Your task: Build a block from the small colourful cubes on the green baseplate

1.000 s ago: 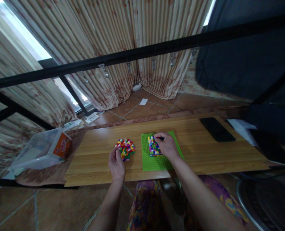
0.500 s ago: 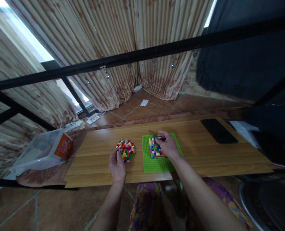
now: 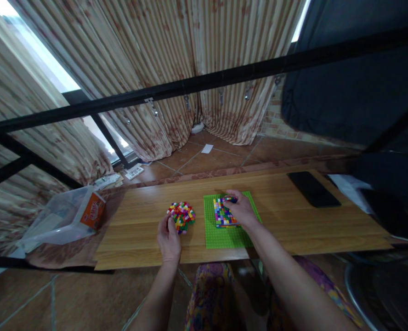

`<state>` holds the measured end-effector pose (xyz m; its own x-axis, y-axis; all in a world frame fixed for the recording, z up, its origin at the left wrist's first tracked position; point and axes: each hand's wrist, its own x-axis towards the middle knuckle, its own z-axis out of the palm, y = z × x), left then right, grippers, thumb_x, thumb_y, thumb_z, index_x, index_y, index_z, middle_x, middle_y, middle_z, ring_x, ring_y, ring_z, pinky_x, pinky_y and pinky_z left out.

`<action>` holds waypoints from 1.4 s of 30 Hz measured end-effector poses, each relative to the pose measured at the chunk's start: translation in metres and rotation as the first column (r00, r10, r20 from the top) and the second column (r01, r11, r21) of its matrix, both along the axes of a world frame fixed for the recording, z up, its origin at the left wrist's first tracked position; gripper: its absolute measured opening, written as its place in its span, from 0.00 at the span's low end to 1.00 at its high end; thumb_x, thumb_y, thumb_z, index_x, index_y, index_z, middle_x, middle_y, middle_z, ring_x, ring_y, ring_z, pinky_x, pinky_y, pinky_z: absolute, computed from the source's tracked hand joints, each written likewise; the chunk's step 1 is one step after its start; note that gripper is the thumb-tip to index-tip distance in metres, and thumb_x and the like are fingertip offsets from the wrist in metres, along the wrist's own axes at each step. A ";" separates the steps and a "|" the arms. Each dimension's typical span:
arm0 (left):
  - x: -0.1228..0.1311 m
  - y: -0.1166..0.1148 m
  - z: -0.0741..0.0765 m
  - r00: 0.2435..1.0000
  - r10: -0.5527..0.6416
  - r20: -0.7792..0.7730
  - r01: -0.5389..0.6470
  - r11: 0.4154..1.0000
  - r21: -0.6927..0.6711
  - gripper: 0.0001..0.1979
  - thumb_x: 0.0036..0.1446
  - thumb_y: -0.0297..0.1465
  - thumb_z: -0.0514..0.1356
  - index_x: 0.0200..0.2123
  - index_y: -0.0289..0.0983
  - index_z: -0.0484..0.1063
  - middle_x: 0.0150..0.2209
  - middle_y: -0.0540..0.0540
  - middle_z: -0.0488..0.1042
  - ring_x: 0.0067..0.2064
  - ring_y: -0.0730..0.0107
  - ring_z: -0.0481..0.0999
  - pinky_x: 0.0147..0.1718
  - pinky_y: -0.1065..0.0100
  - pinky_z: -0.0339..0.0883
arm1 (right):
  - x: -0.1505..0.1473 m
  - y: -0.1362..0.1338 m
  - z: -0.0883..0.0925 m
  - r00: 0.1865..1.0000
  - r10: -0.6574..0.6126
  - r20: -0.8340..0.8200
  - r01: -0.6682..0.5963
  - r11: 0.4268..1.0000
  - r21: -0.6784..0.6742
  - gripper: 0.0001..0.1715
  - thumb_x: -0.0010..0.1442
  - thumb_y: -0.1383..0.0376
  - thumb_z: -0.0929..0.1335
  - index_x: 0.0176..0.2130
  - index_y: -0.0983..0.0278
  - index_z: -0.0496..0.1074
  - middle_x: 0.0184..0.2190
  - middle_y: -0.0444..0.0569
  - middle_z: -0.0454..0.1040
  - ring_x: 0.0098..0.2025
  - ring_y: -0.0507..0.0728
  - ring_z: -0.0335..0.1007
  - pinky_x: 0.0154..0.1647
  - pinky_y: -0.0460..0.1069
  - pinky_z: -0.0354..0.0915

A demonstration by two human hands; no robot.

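A green studded baseplate [image 3: 224,234] lies on a wooden table [image 3: 293,225]. A patch of small coloured bricks [image 3: 221,214] is built on the plate's upper part. My right hand [image 3: 241,209] rests on the patch's right side, fingers curled at its top right corner, pinching a small dark blue brick [image 3: 232,200]. Left of the plate sits a loose heap of coloured bricks [image 3: 181,215]. My left hand [image 3: 169,236] lies at the heap's near edge, fingers bent and touching it; whether it holds a brick is hidden.
A black phone [image 3: 313,188] lies at the table's far right. A clear plastic bag with an orange box [image 3: 92,210] sits off the left end. Black metal bars [image 3: 204,82] cross overhead. Striped curtains and tiled floor lie beyond. My patterned clothing shows below the table edge.
Both hands stay almost in place. The right hand's fingertips have shifted slightly at the top right corner of the brick patch. The view has drifted a little.
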<state>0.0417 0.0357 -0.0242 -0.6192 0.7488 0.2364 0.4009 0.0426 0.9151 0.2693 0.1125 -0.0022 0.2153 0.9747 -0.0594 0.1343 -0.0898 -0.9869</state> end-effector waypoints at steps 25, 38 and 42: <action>0.002 -0.005 0.002 0.999 -0.045 -0.016 0.046 0.998 0.047 0.24 0.64 0.44 0.45 0.43 0.35 0.74 0.40 0.40 0.77 0.43 0.62 0.75 0.45 0.60 0.67 | -0.086 -0.082 0.018 0.474 0.381 0.794 -0.725 0.680 0.107 0.14 0.62 0.71 0.61 0.41 0.61 0.74 0.39 0.51 0.73 0.46 0.58 0.65 0.50 0.51 0.61; 0.002 -0.003 0.002 0.998 -0.055 -0.008 0.055 0.998 0.042 0.22 0.64 0.42 0.46 0.44 0.35 0.74 0.42 0.41 0.77 0.44 0.62 0.75 0.47 0.61 0.66 | -0.101 -0.074 0.003 0.386 0.319 0.866 -0.646 0.763 0.007 0.14 0.62 0.69 0.61 0.44 0.62 0.73 0.43 0.54 0.72 0.47 0.61 0.66 0.51 0.53 0.61; 0.002 -0.003 0.000 0.998 -0.064 0.021 0.063 0.997 0.049 0.21 0.63 0.42 0.48 0.44 0.36 0.74 0.42 0.41 0.77 0.45 0.62 0.75 0.47 0.61 0.66 | -0.098 -0.076 0.007 0.440 0.343 0.830 -0.625 0.781 0.009 0.11 0.61 0.70 0.62 0.41 0.63 0.72 0.44 0.55 0.72 0.48 0.61 0.67 0.51 0.53 0.62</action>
